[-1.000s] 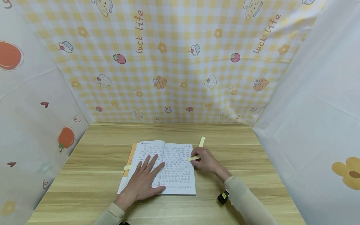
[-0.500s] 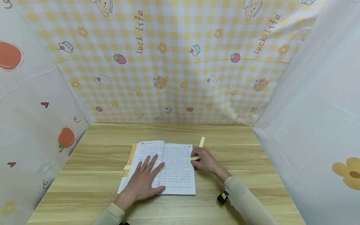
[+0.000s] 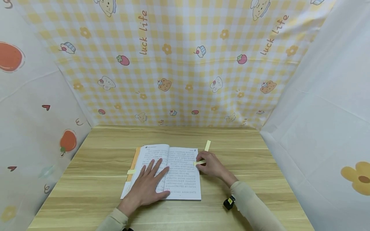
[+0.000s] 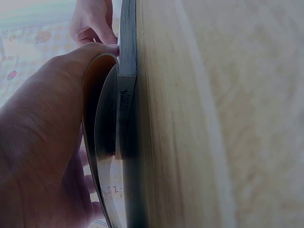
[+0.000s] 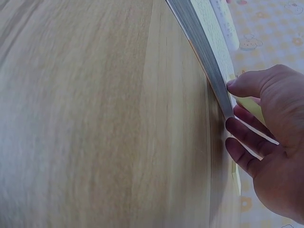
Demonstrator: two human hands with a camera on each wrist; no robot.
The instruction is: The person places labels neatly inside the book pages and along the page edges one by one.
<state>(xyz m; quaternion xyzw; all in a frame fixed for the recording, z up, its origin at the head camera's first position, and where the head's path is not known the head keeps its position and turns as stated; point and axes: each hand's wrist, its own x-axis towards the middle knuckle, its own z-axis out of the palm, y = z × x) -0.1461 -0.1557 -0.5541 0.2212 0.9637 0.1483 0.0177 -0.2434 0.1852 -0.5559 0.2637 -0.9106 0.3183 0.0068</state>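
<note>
An open book [image 3: 182, 179] with printed pages lies on the wooden table. My left hand [image 3: 145, 189] rests on its left page with fingers spread, the thumb reaching across the centre fold. At the outer edge of the right page, my right hand [image 3: 212, 165] pinches a pale yellow paper strip [image 5: 251, 108]. One end of that strip lies on the page; the thumb touches the page edge in the right wrist view. Another yellow strip [image 3: 131, 172] sticks out from the book's left side. In the left wrist view, the left pages [image 4: 105, 61] bow up beneath the hand.
Just behind the right hand, a further yellow strip [image 3: 207, 145] lies on the table [image 3: 245, 154], its near end hidden by the hand. An orange cover flap [image 3: 134, 158] shows at the book's left. Patterned cloth [image 3: 179, 70] hangs around the table's back and sides.
</note>
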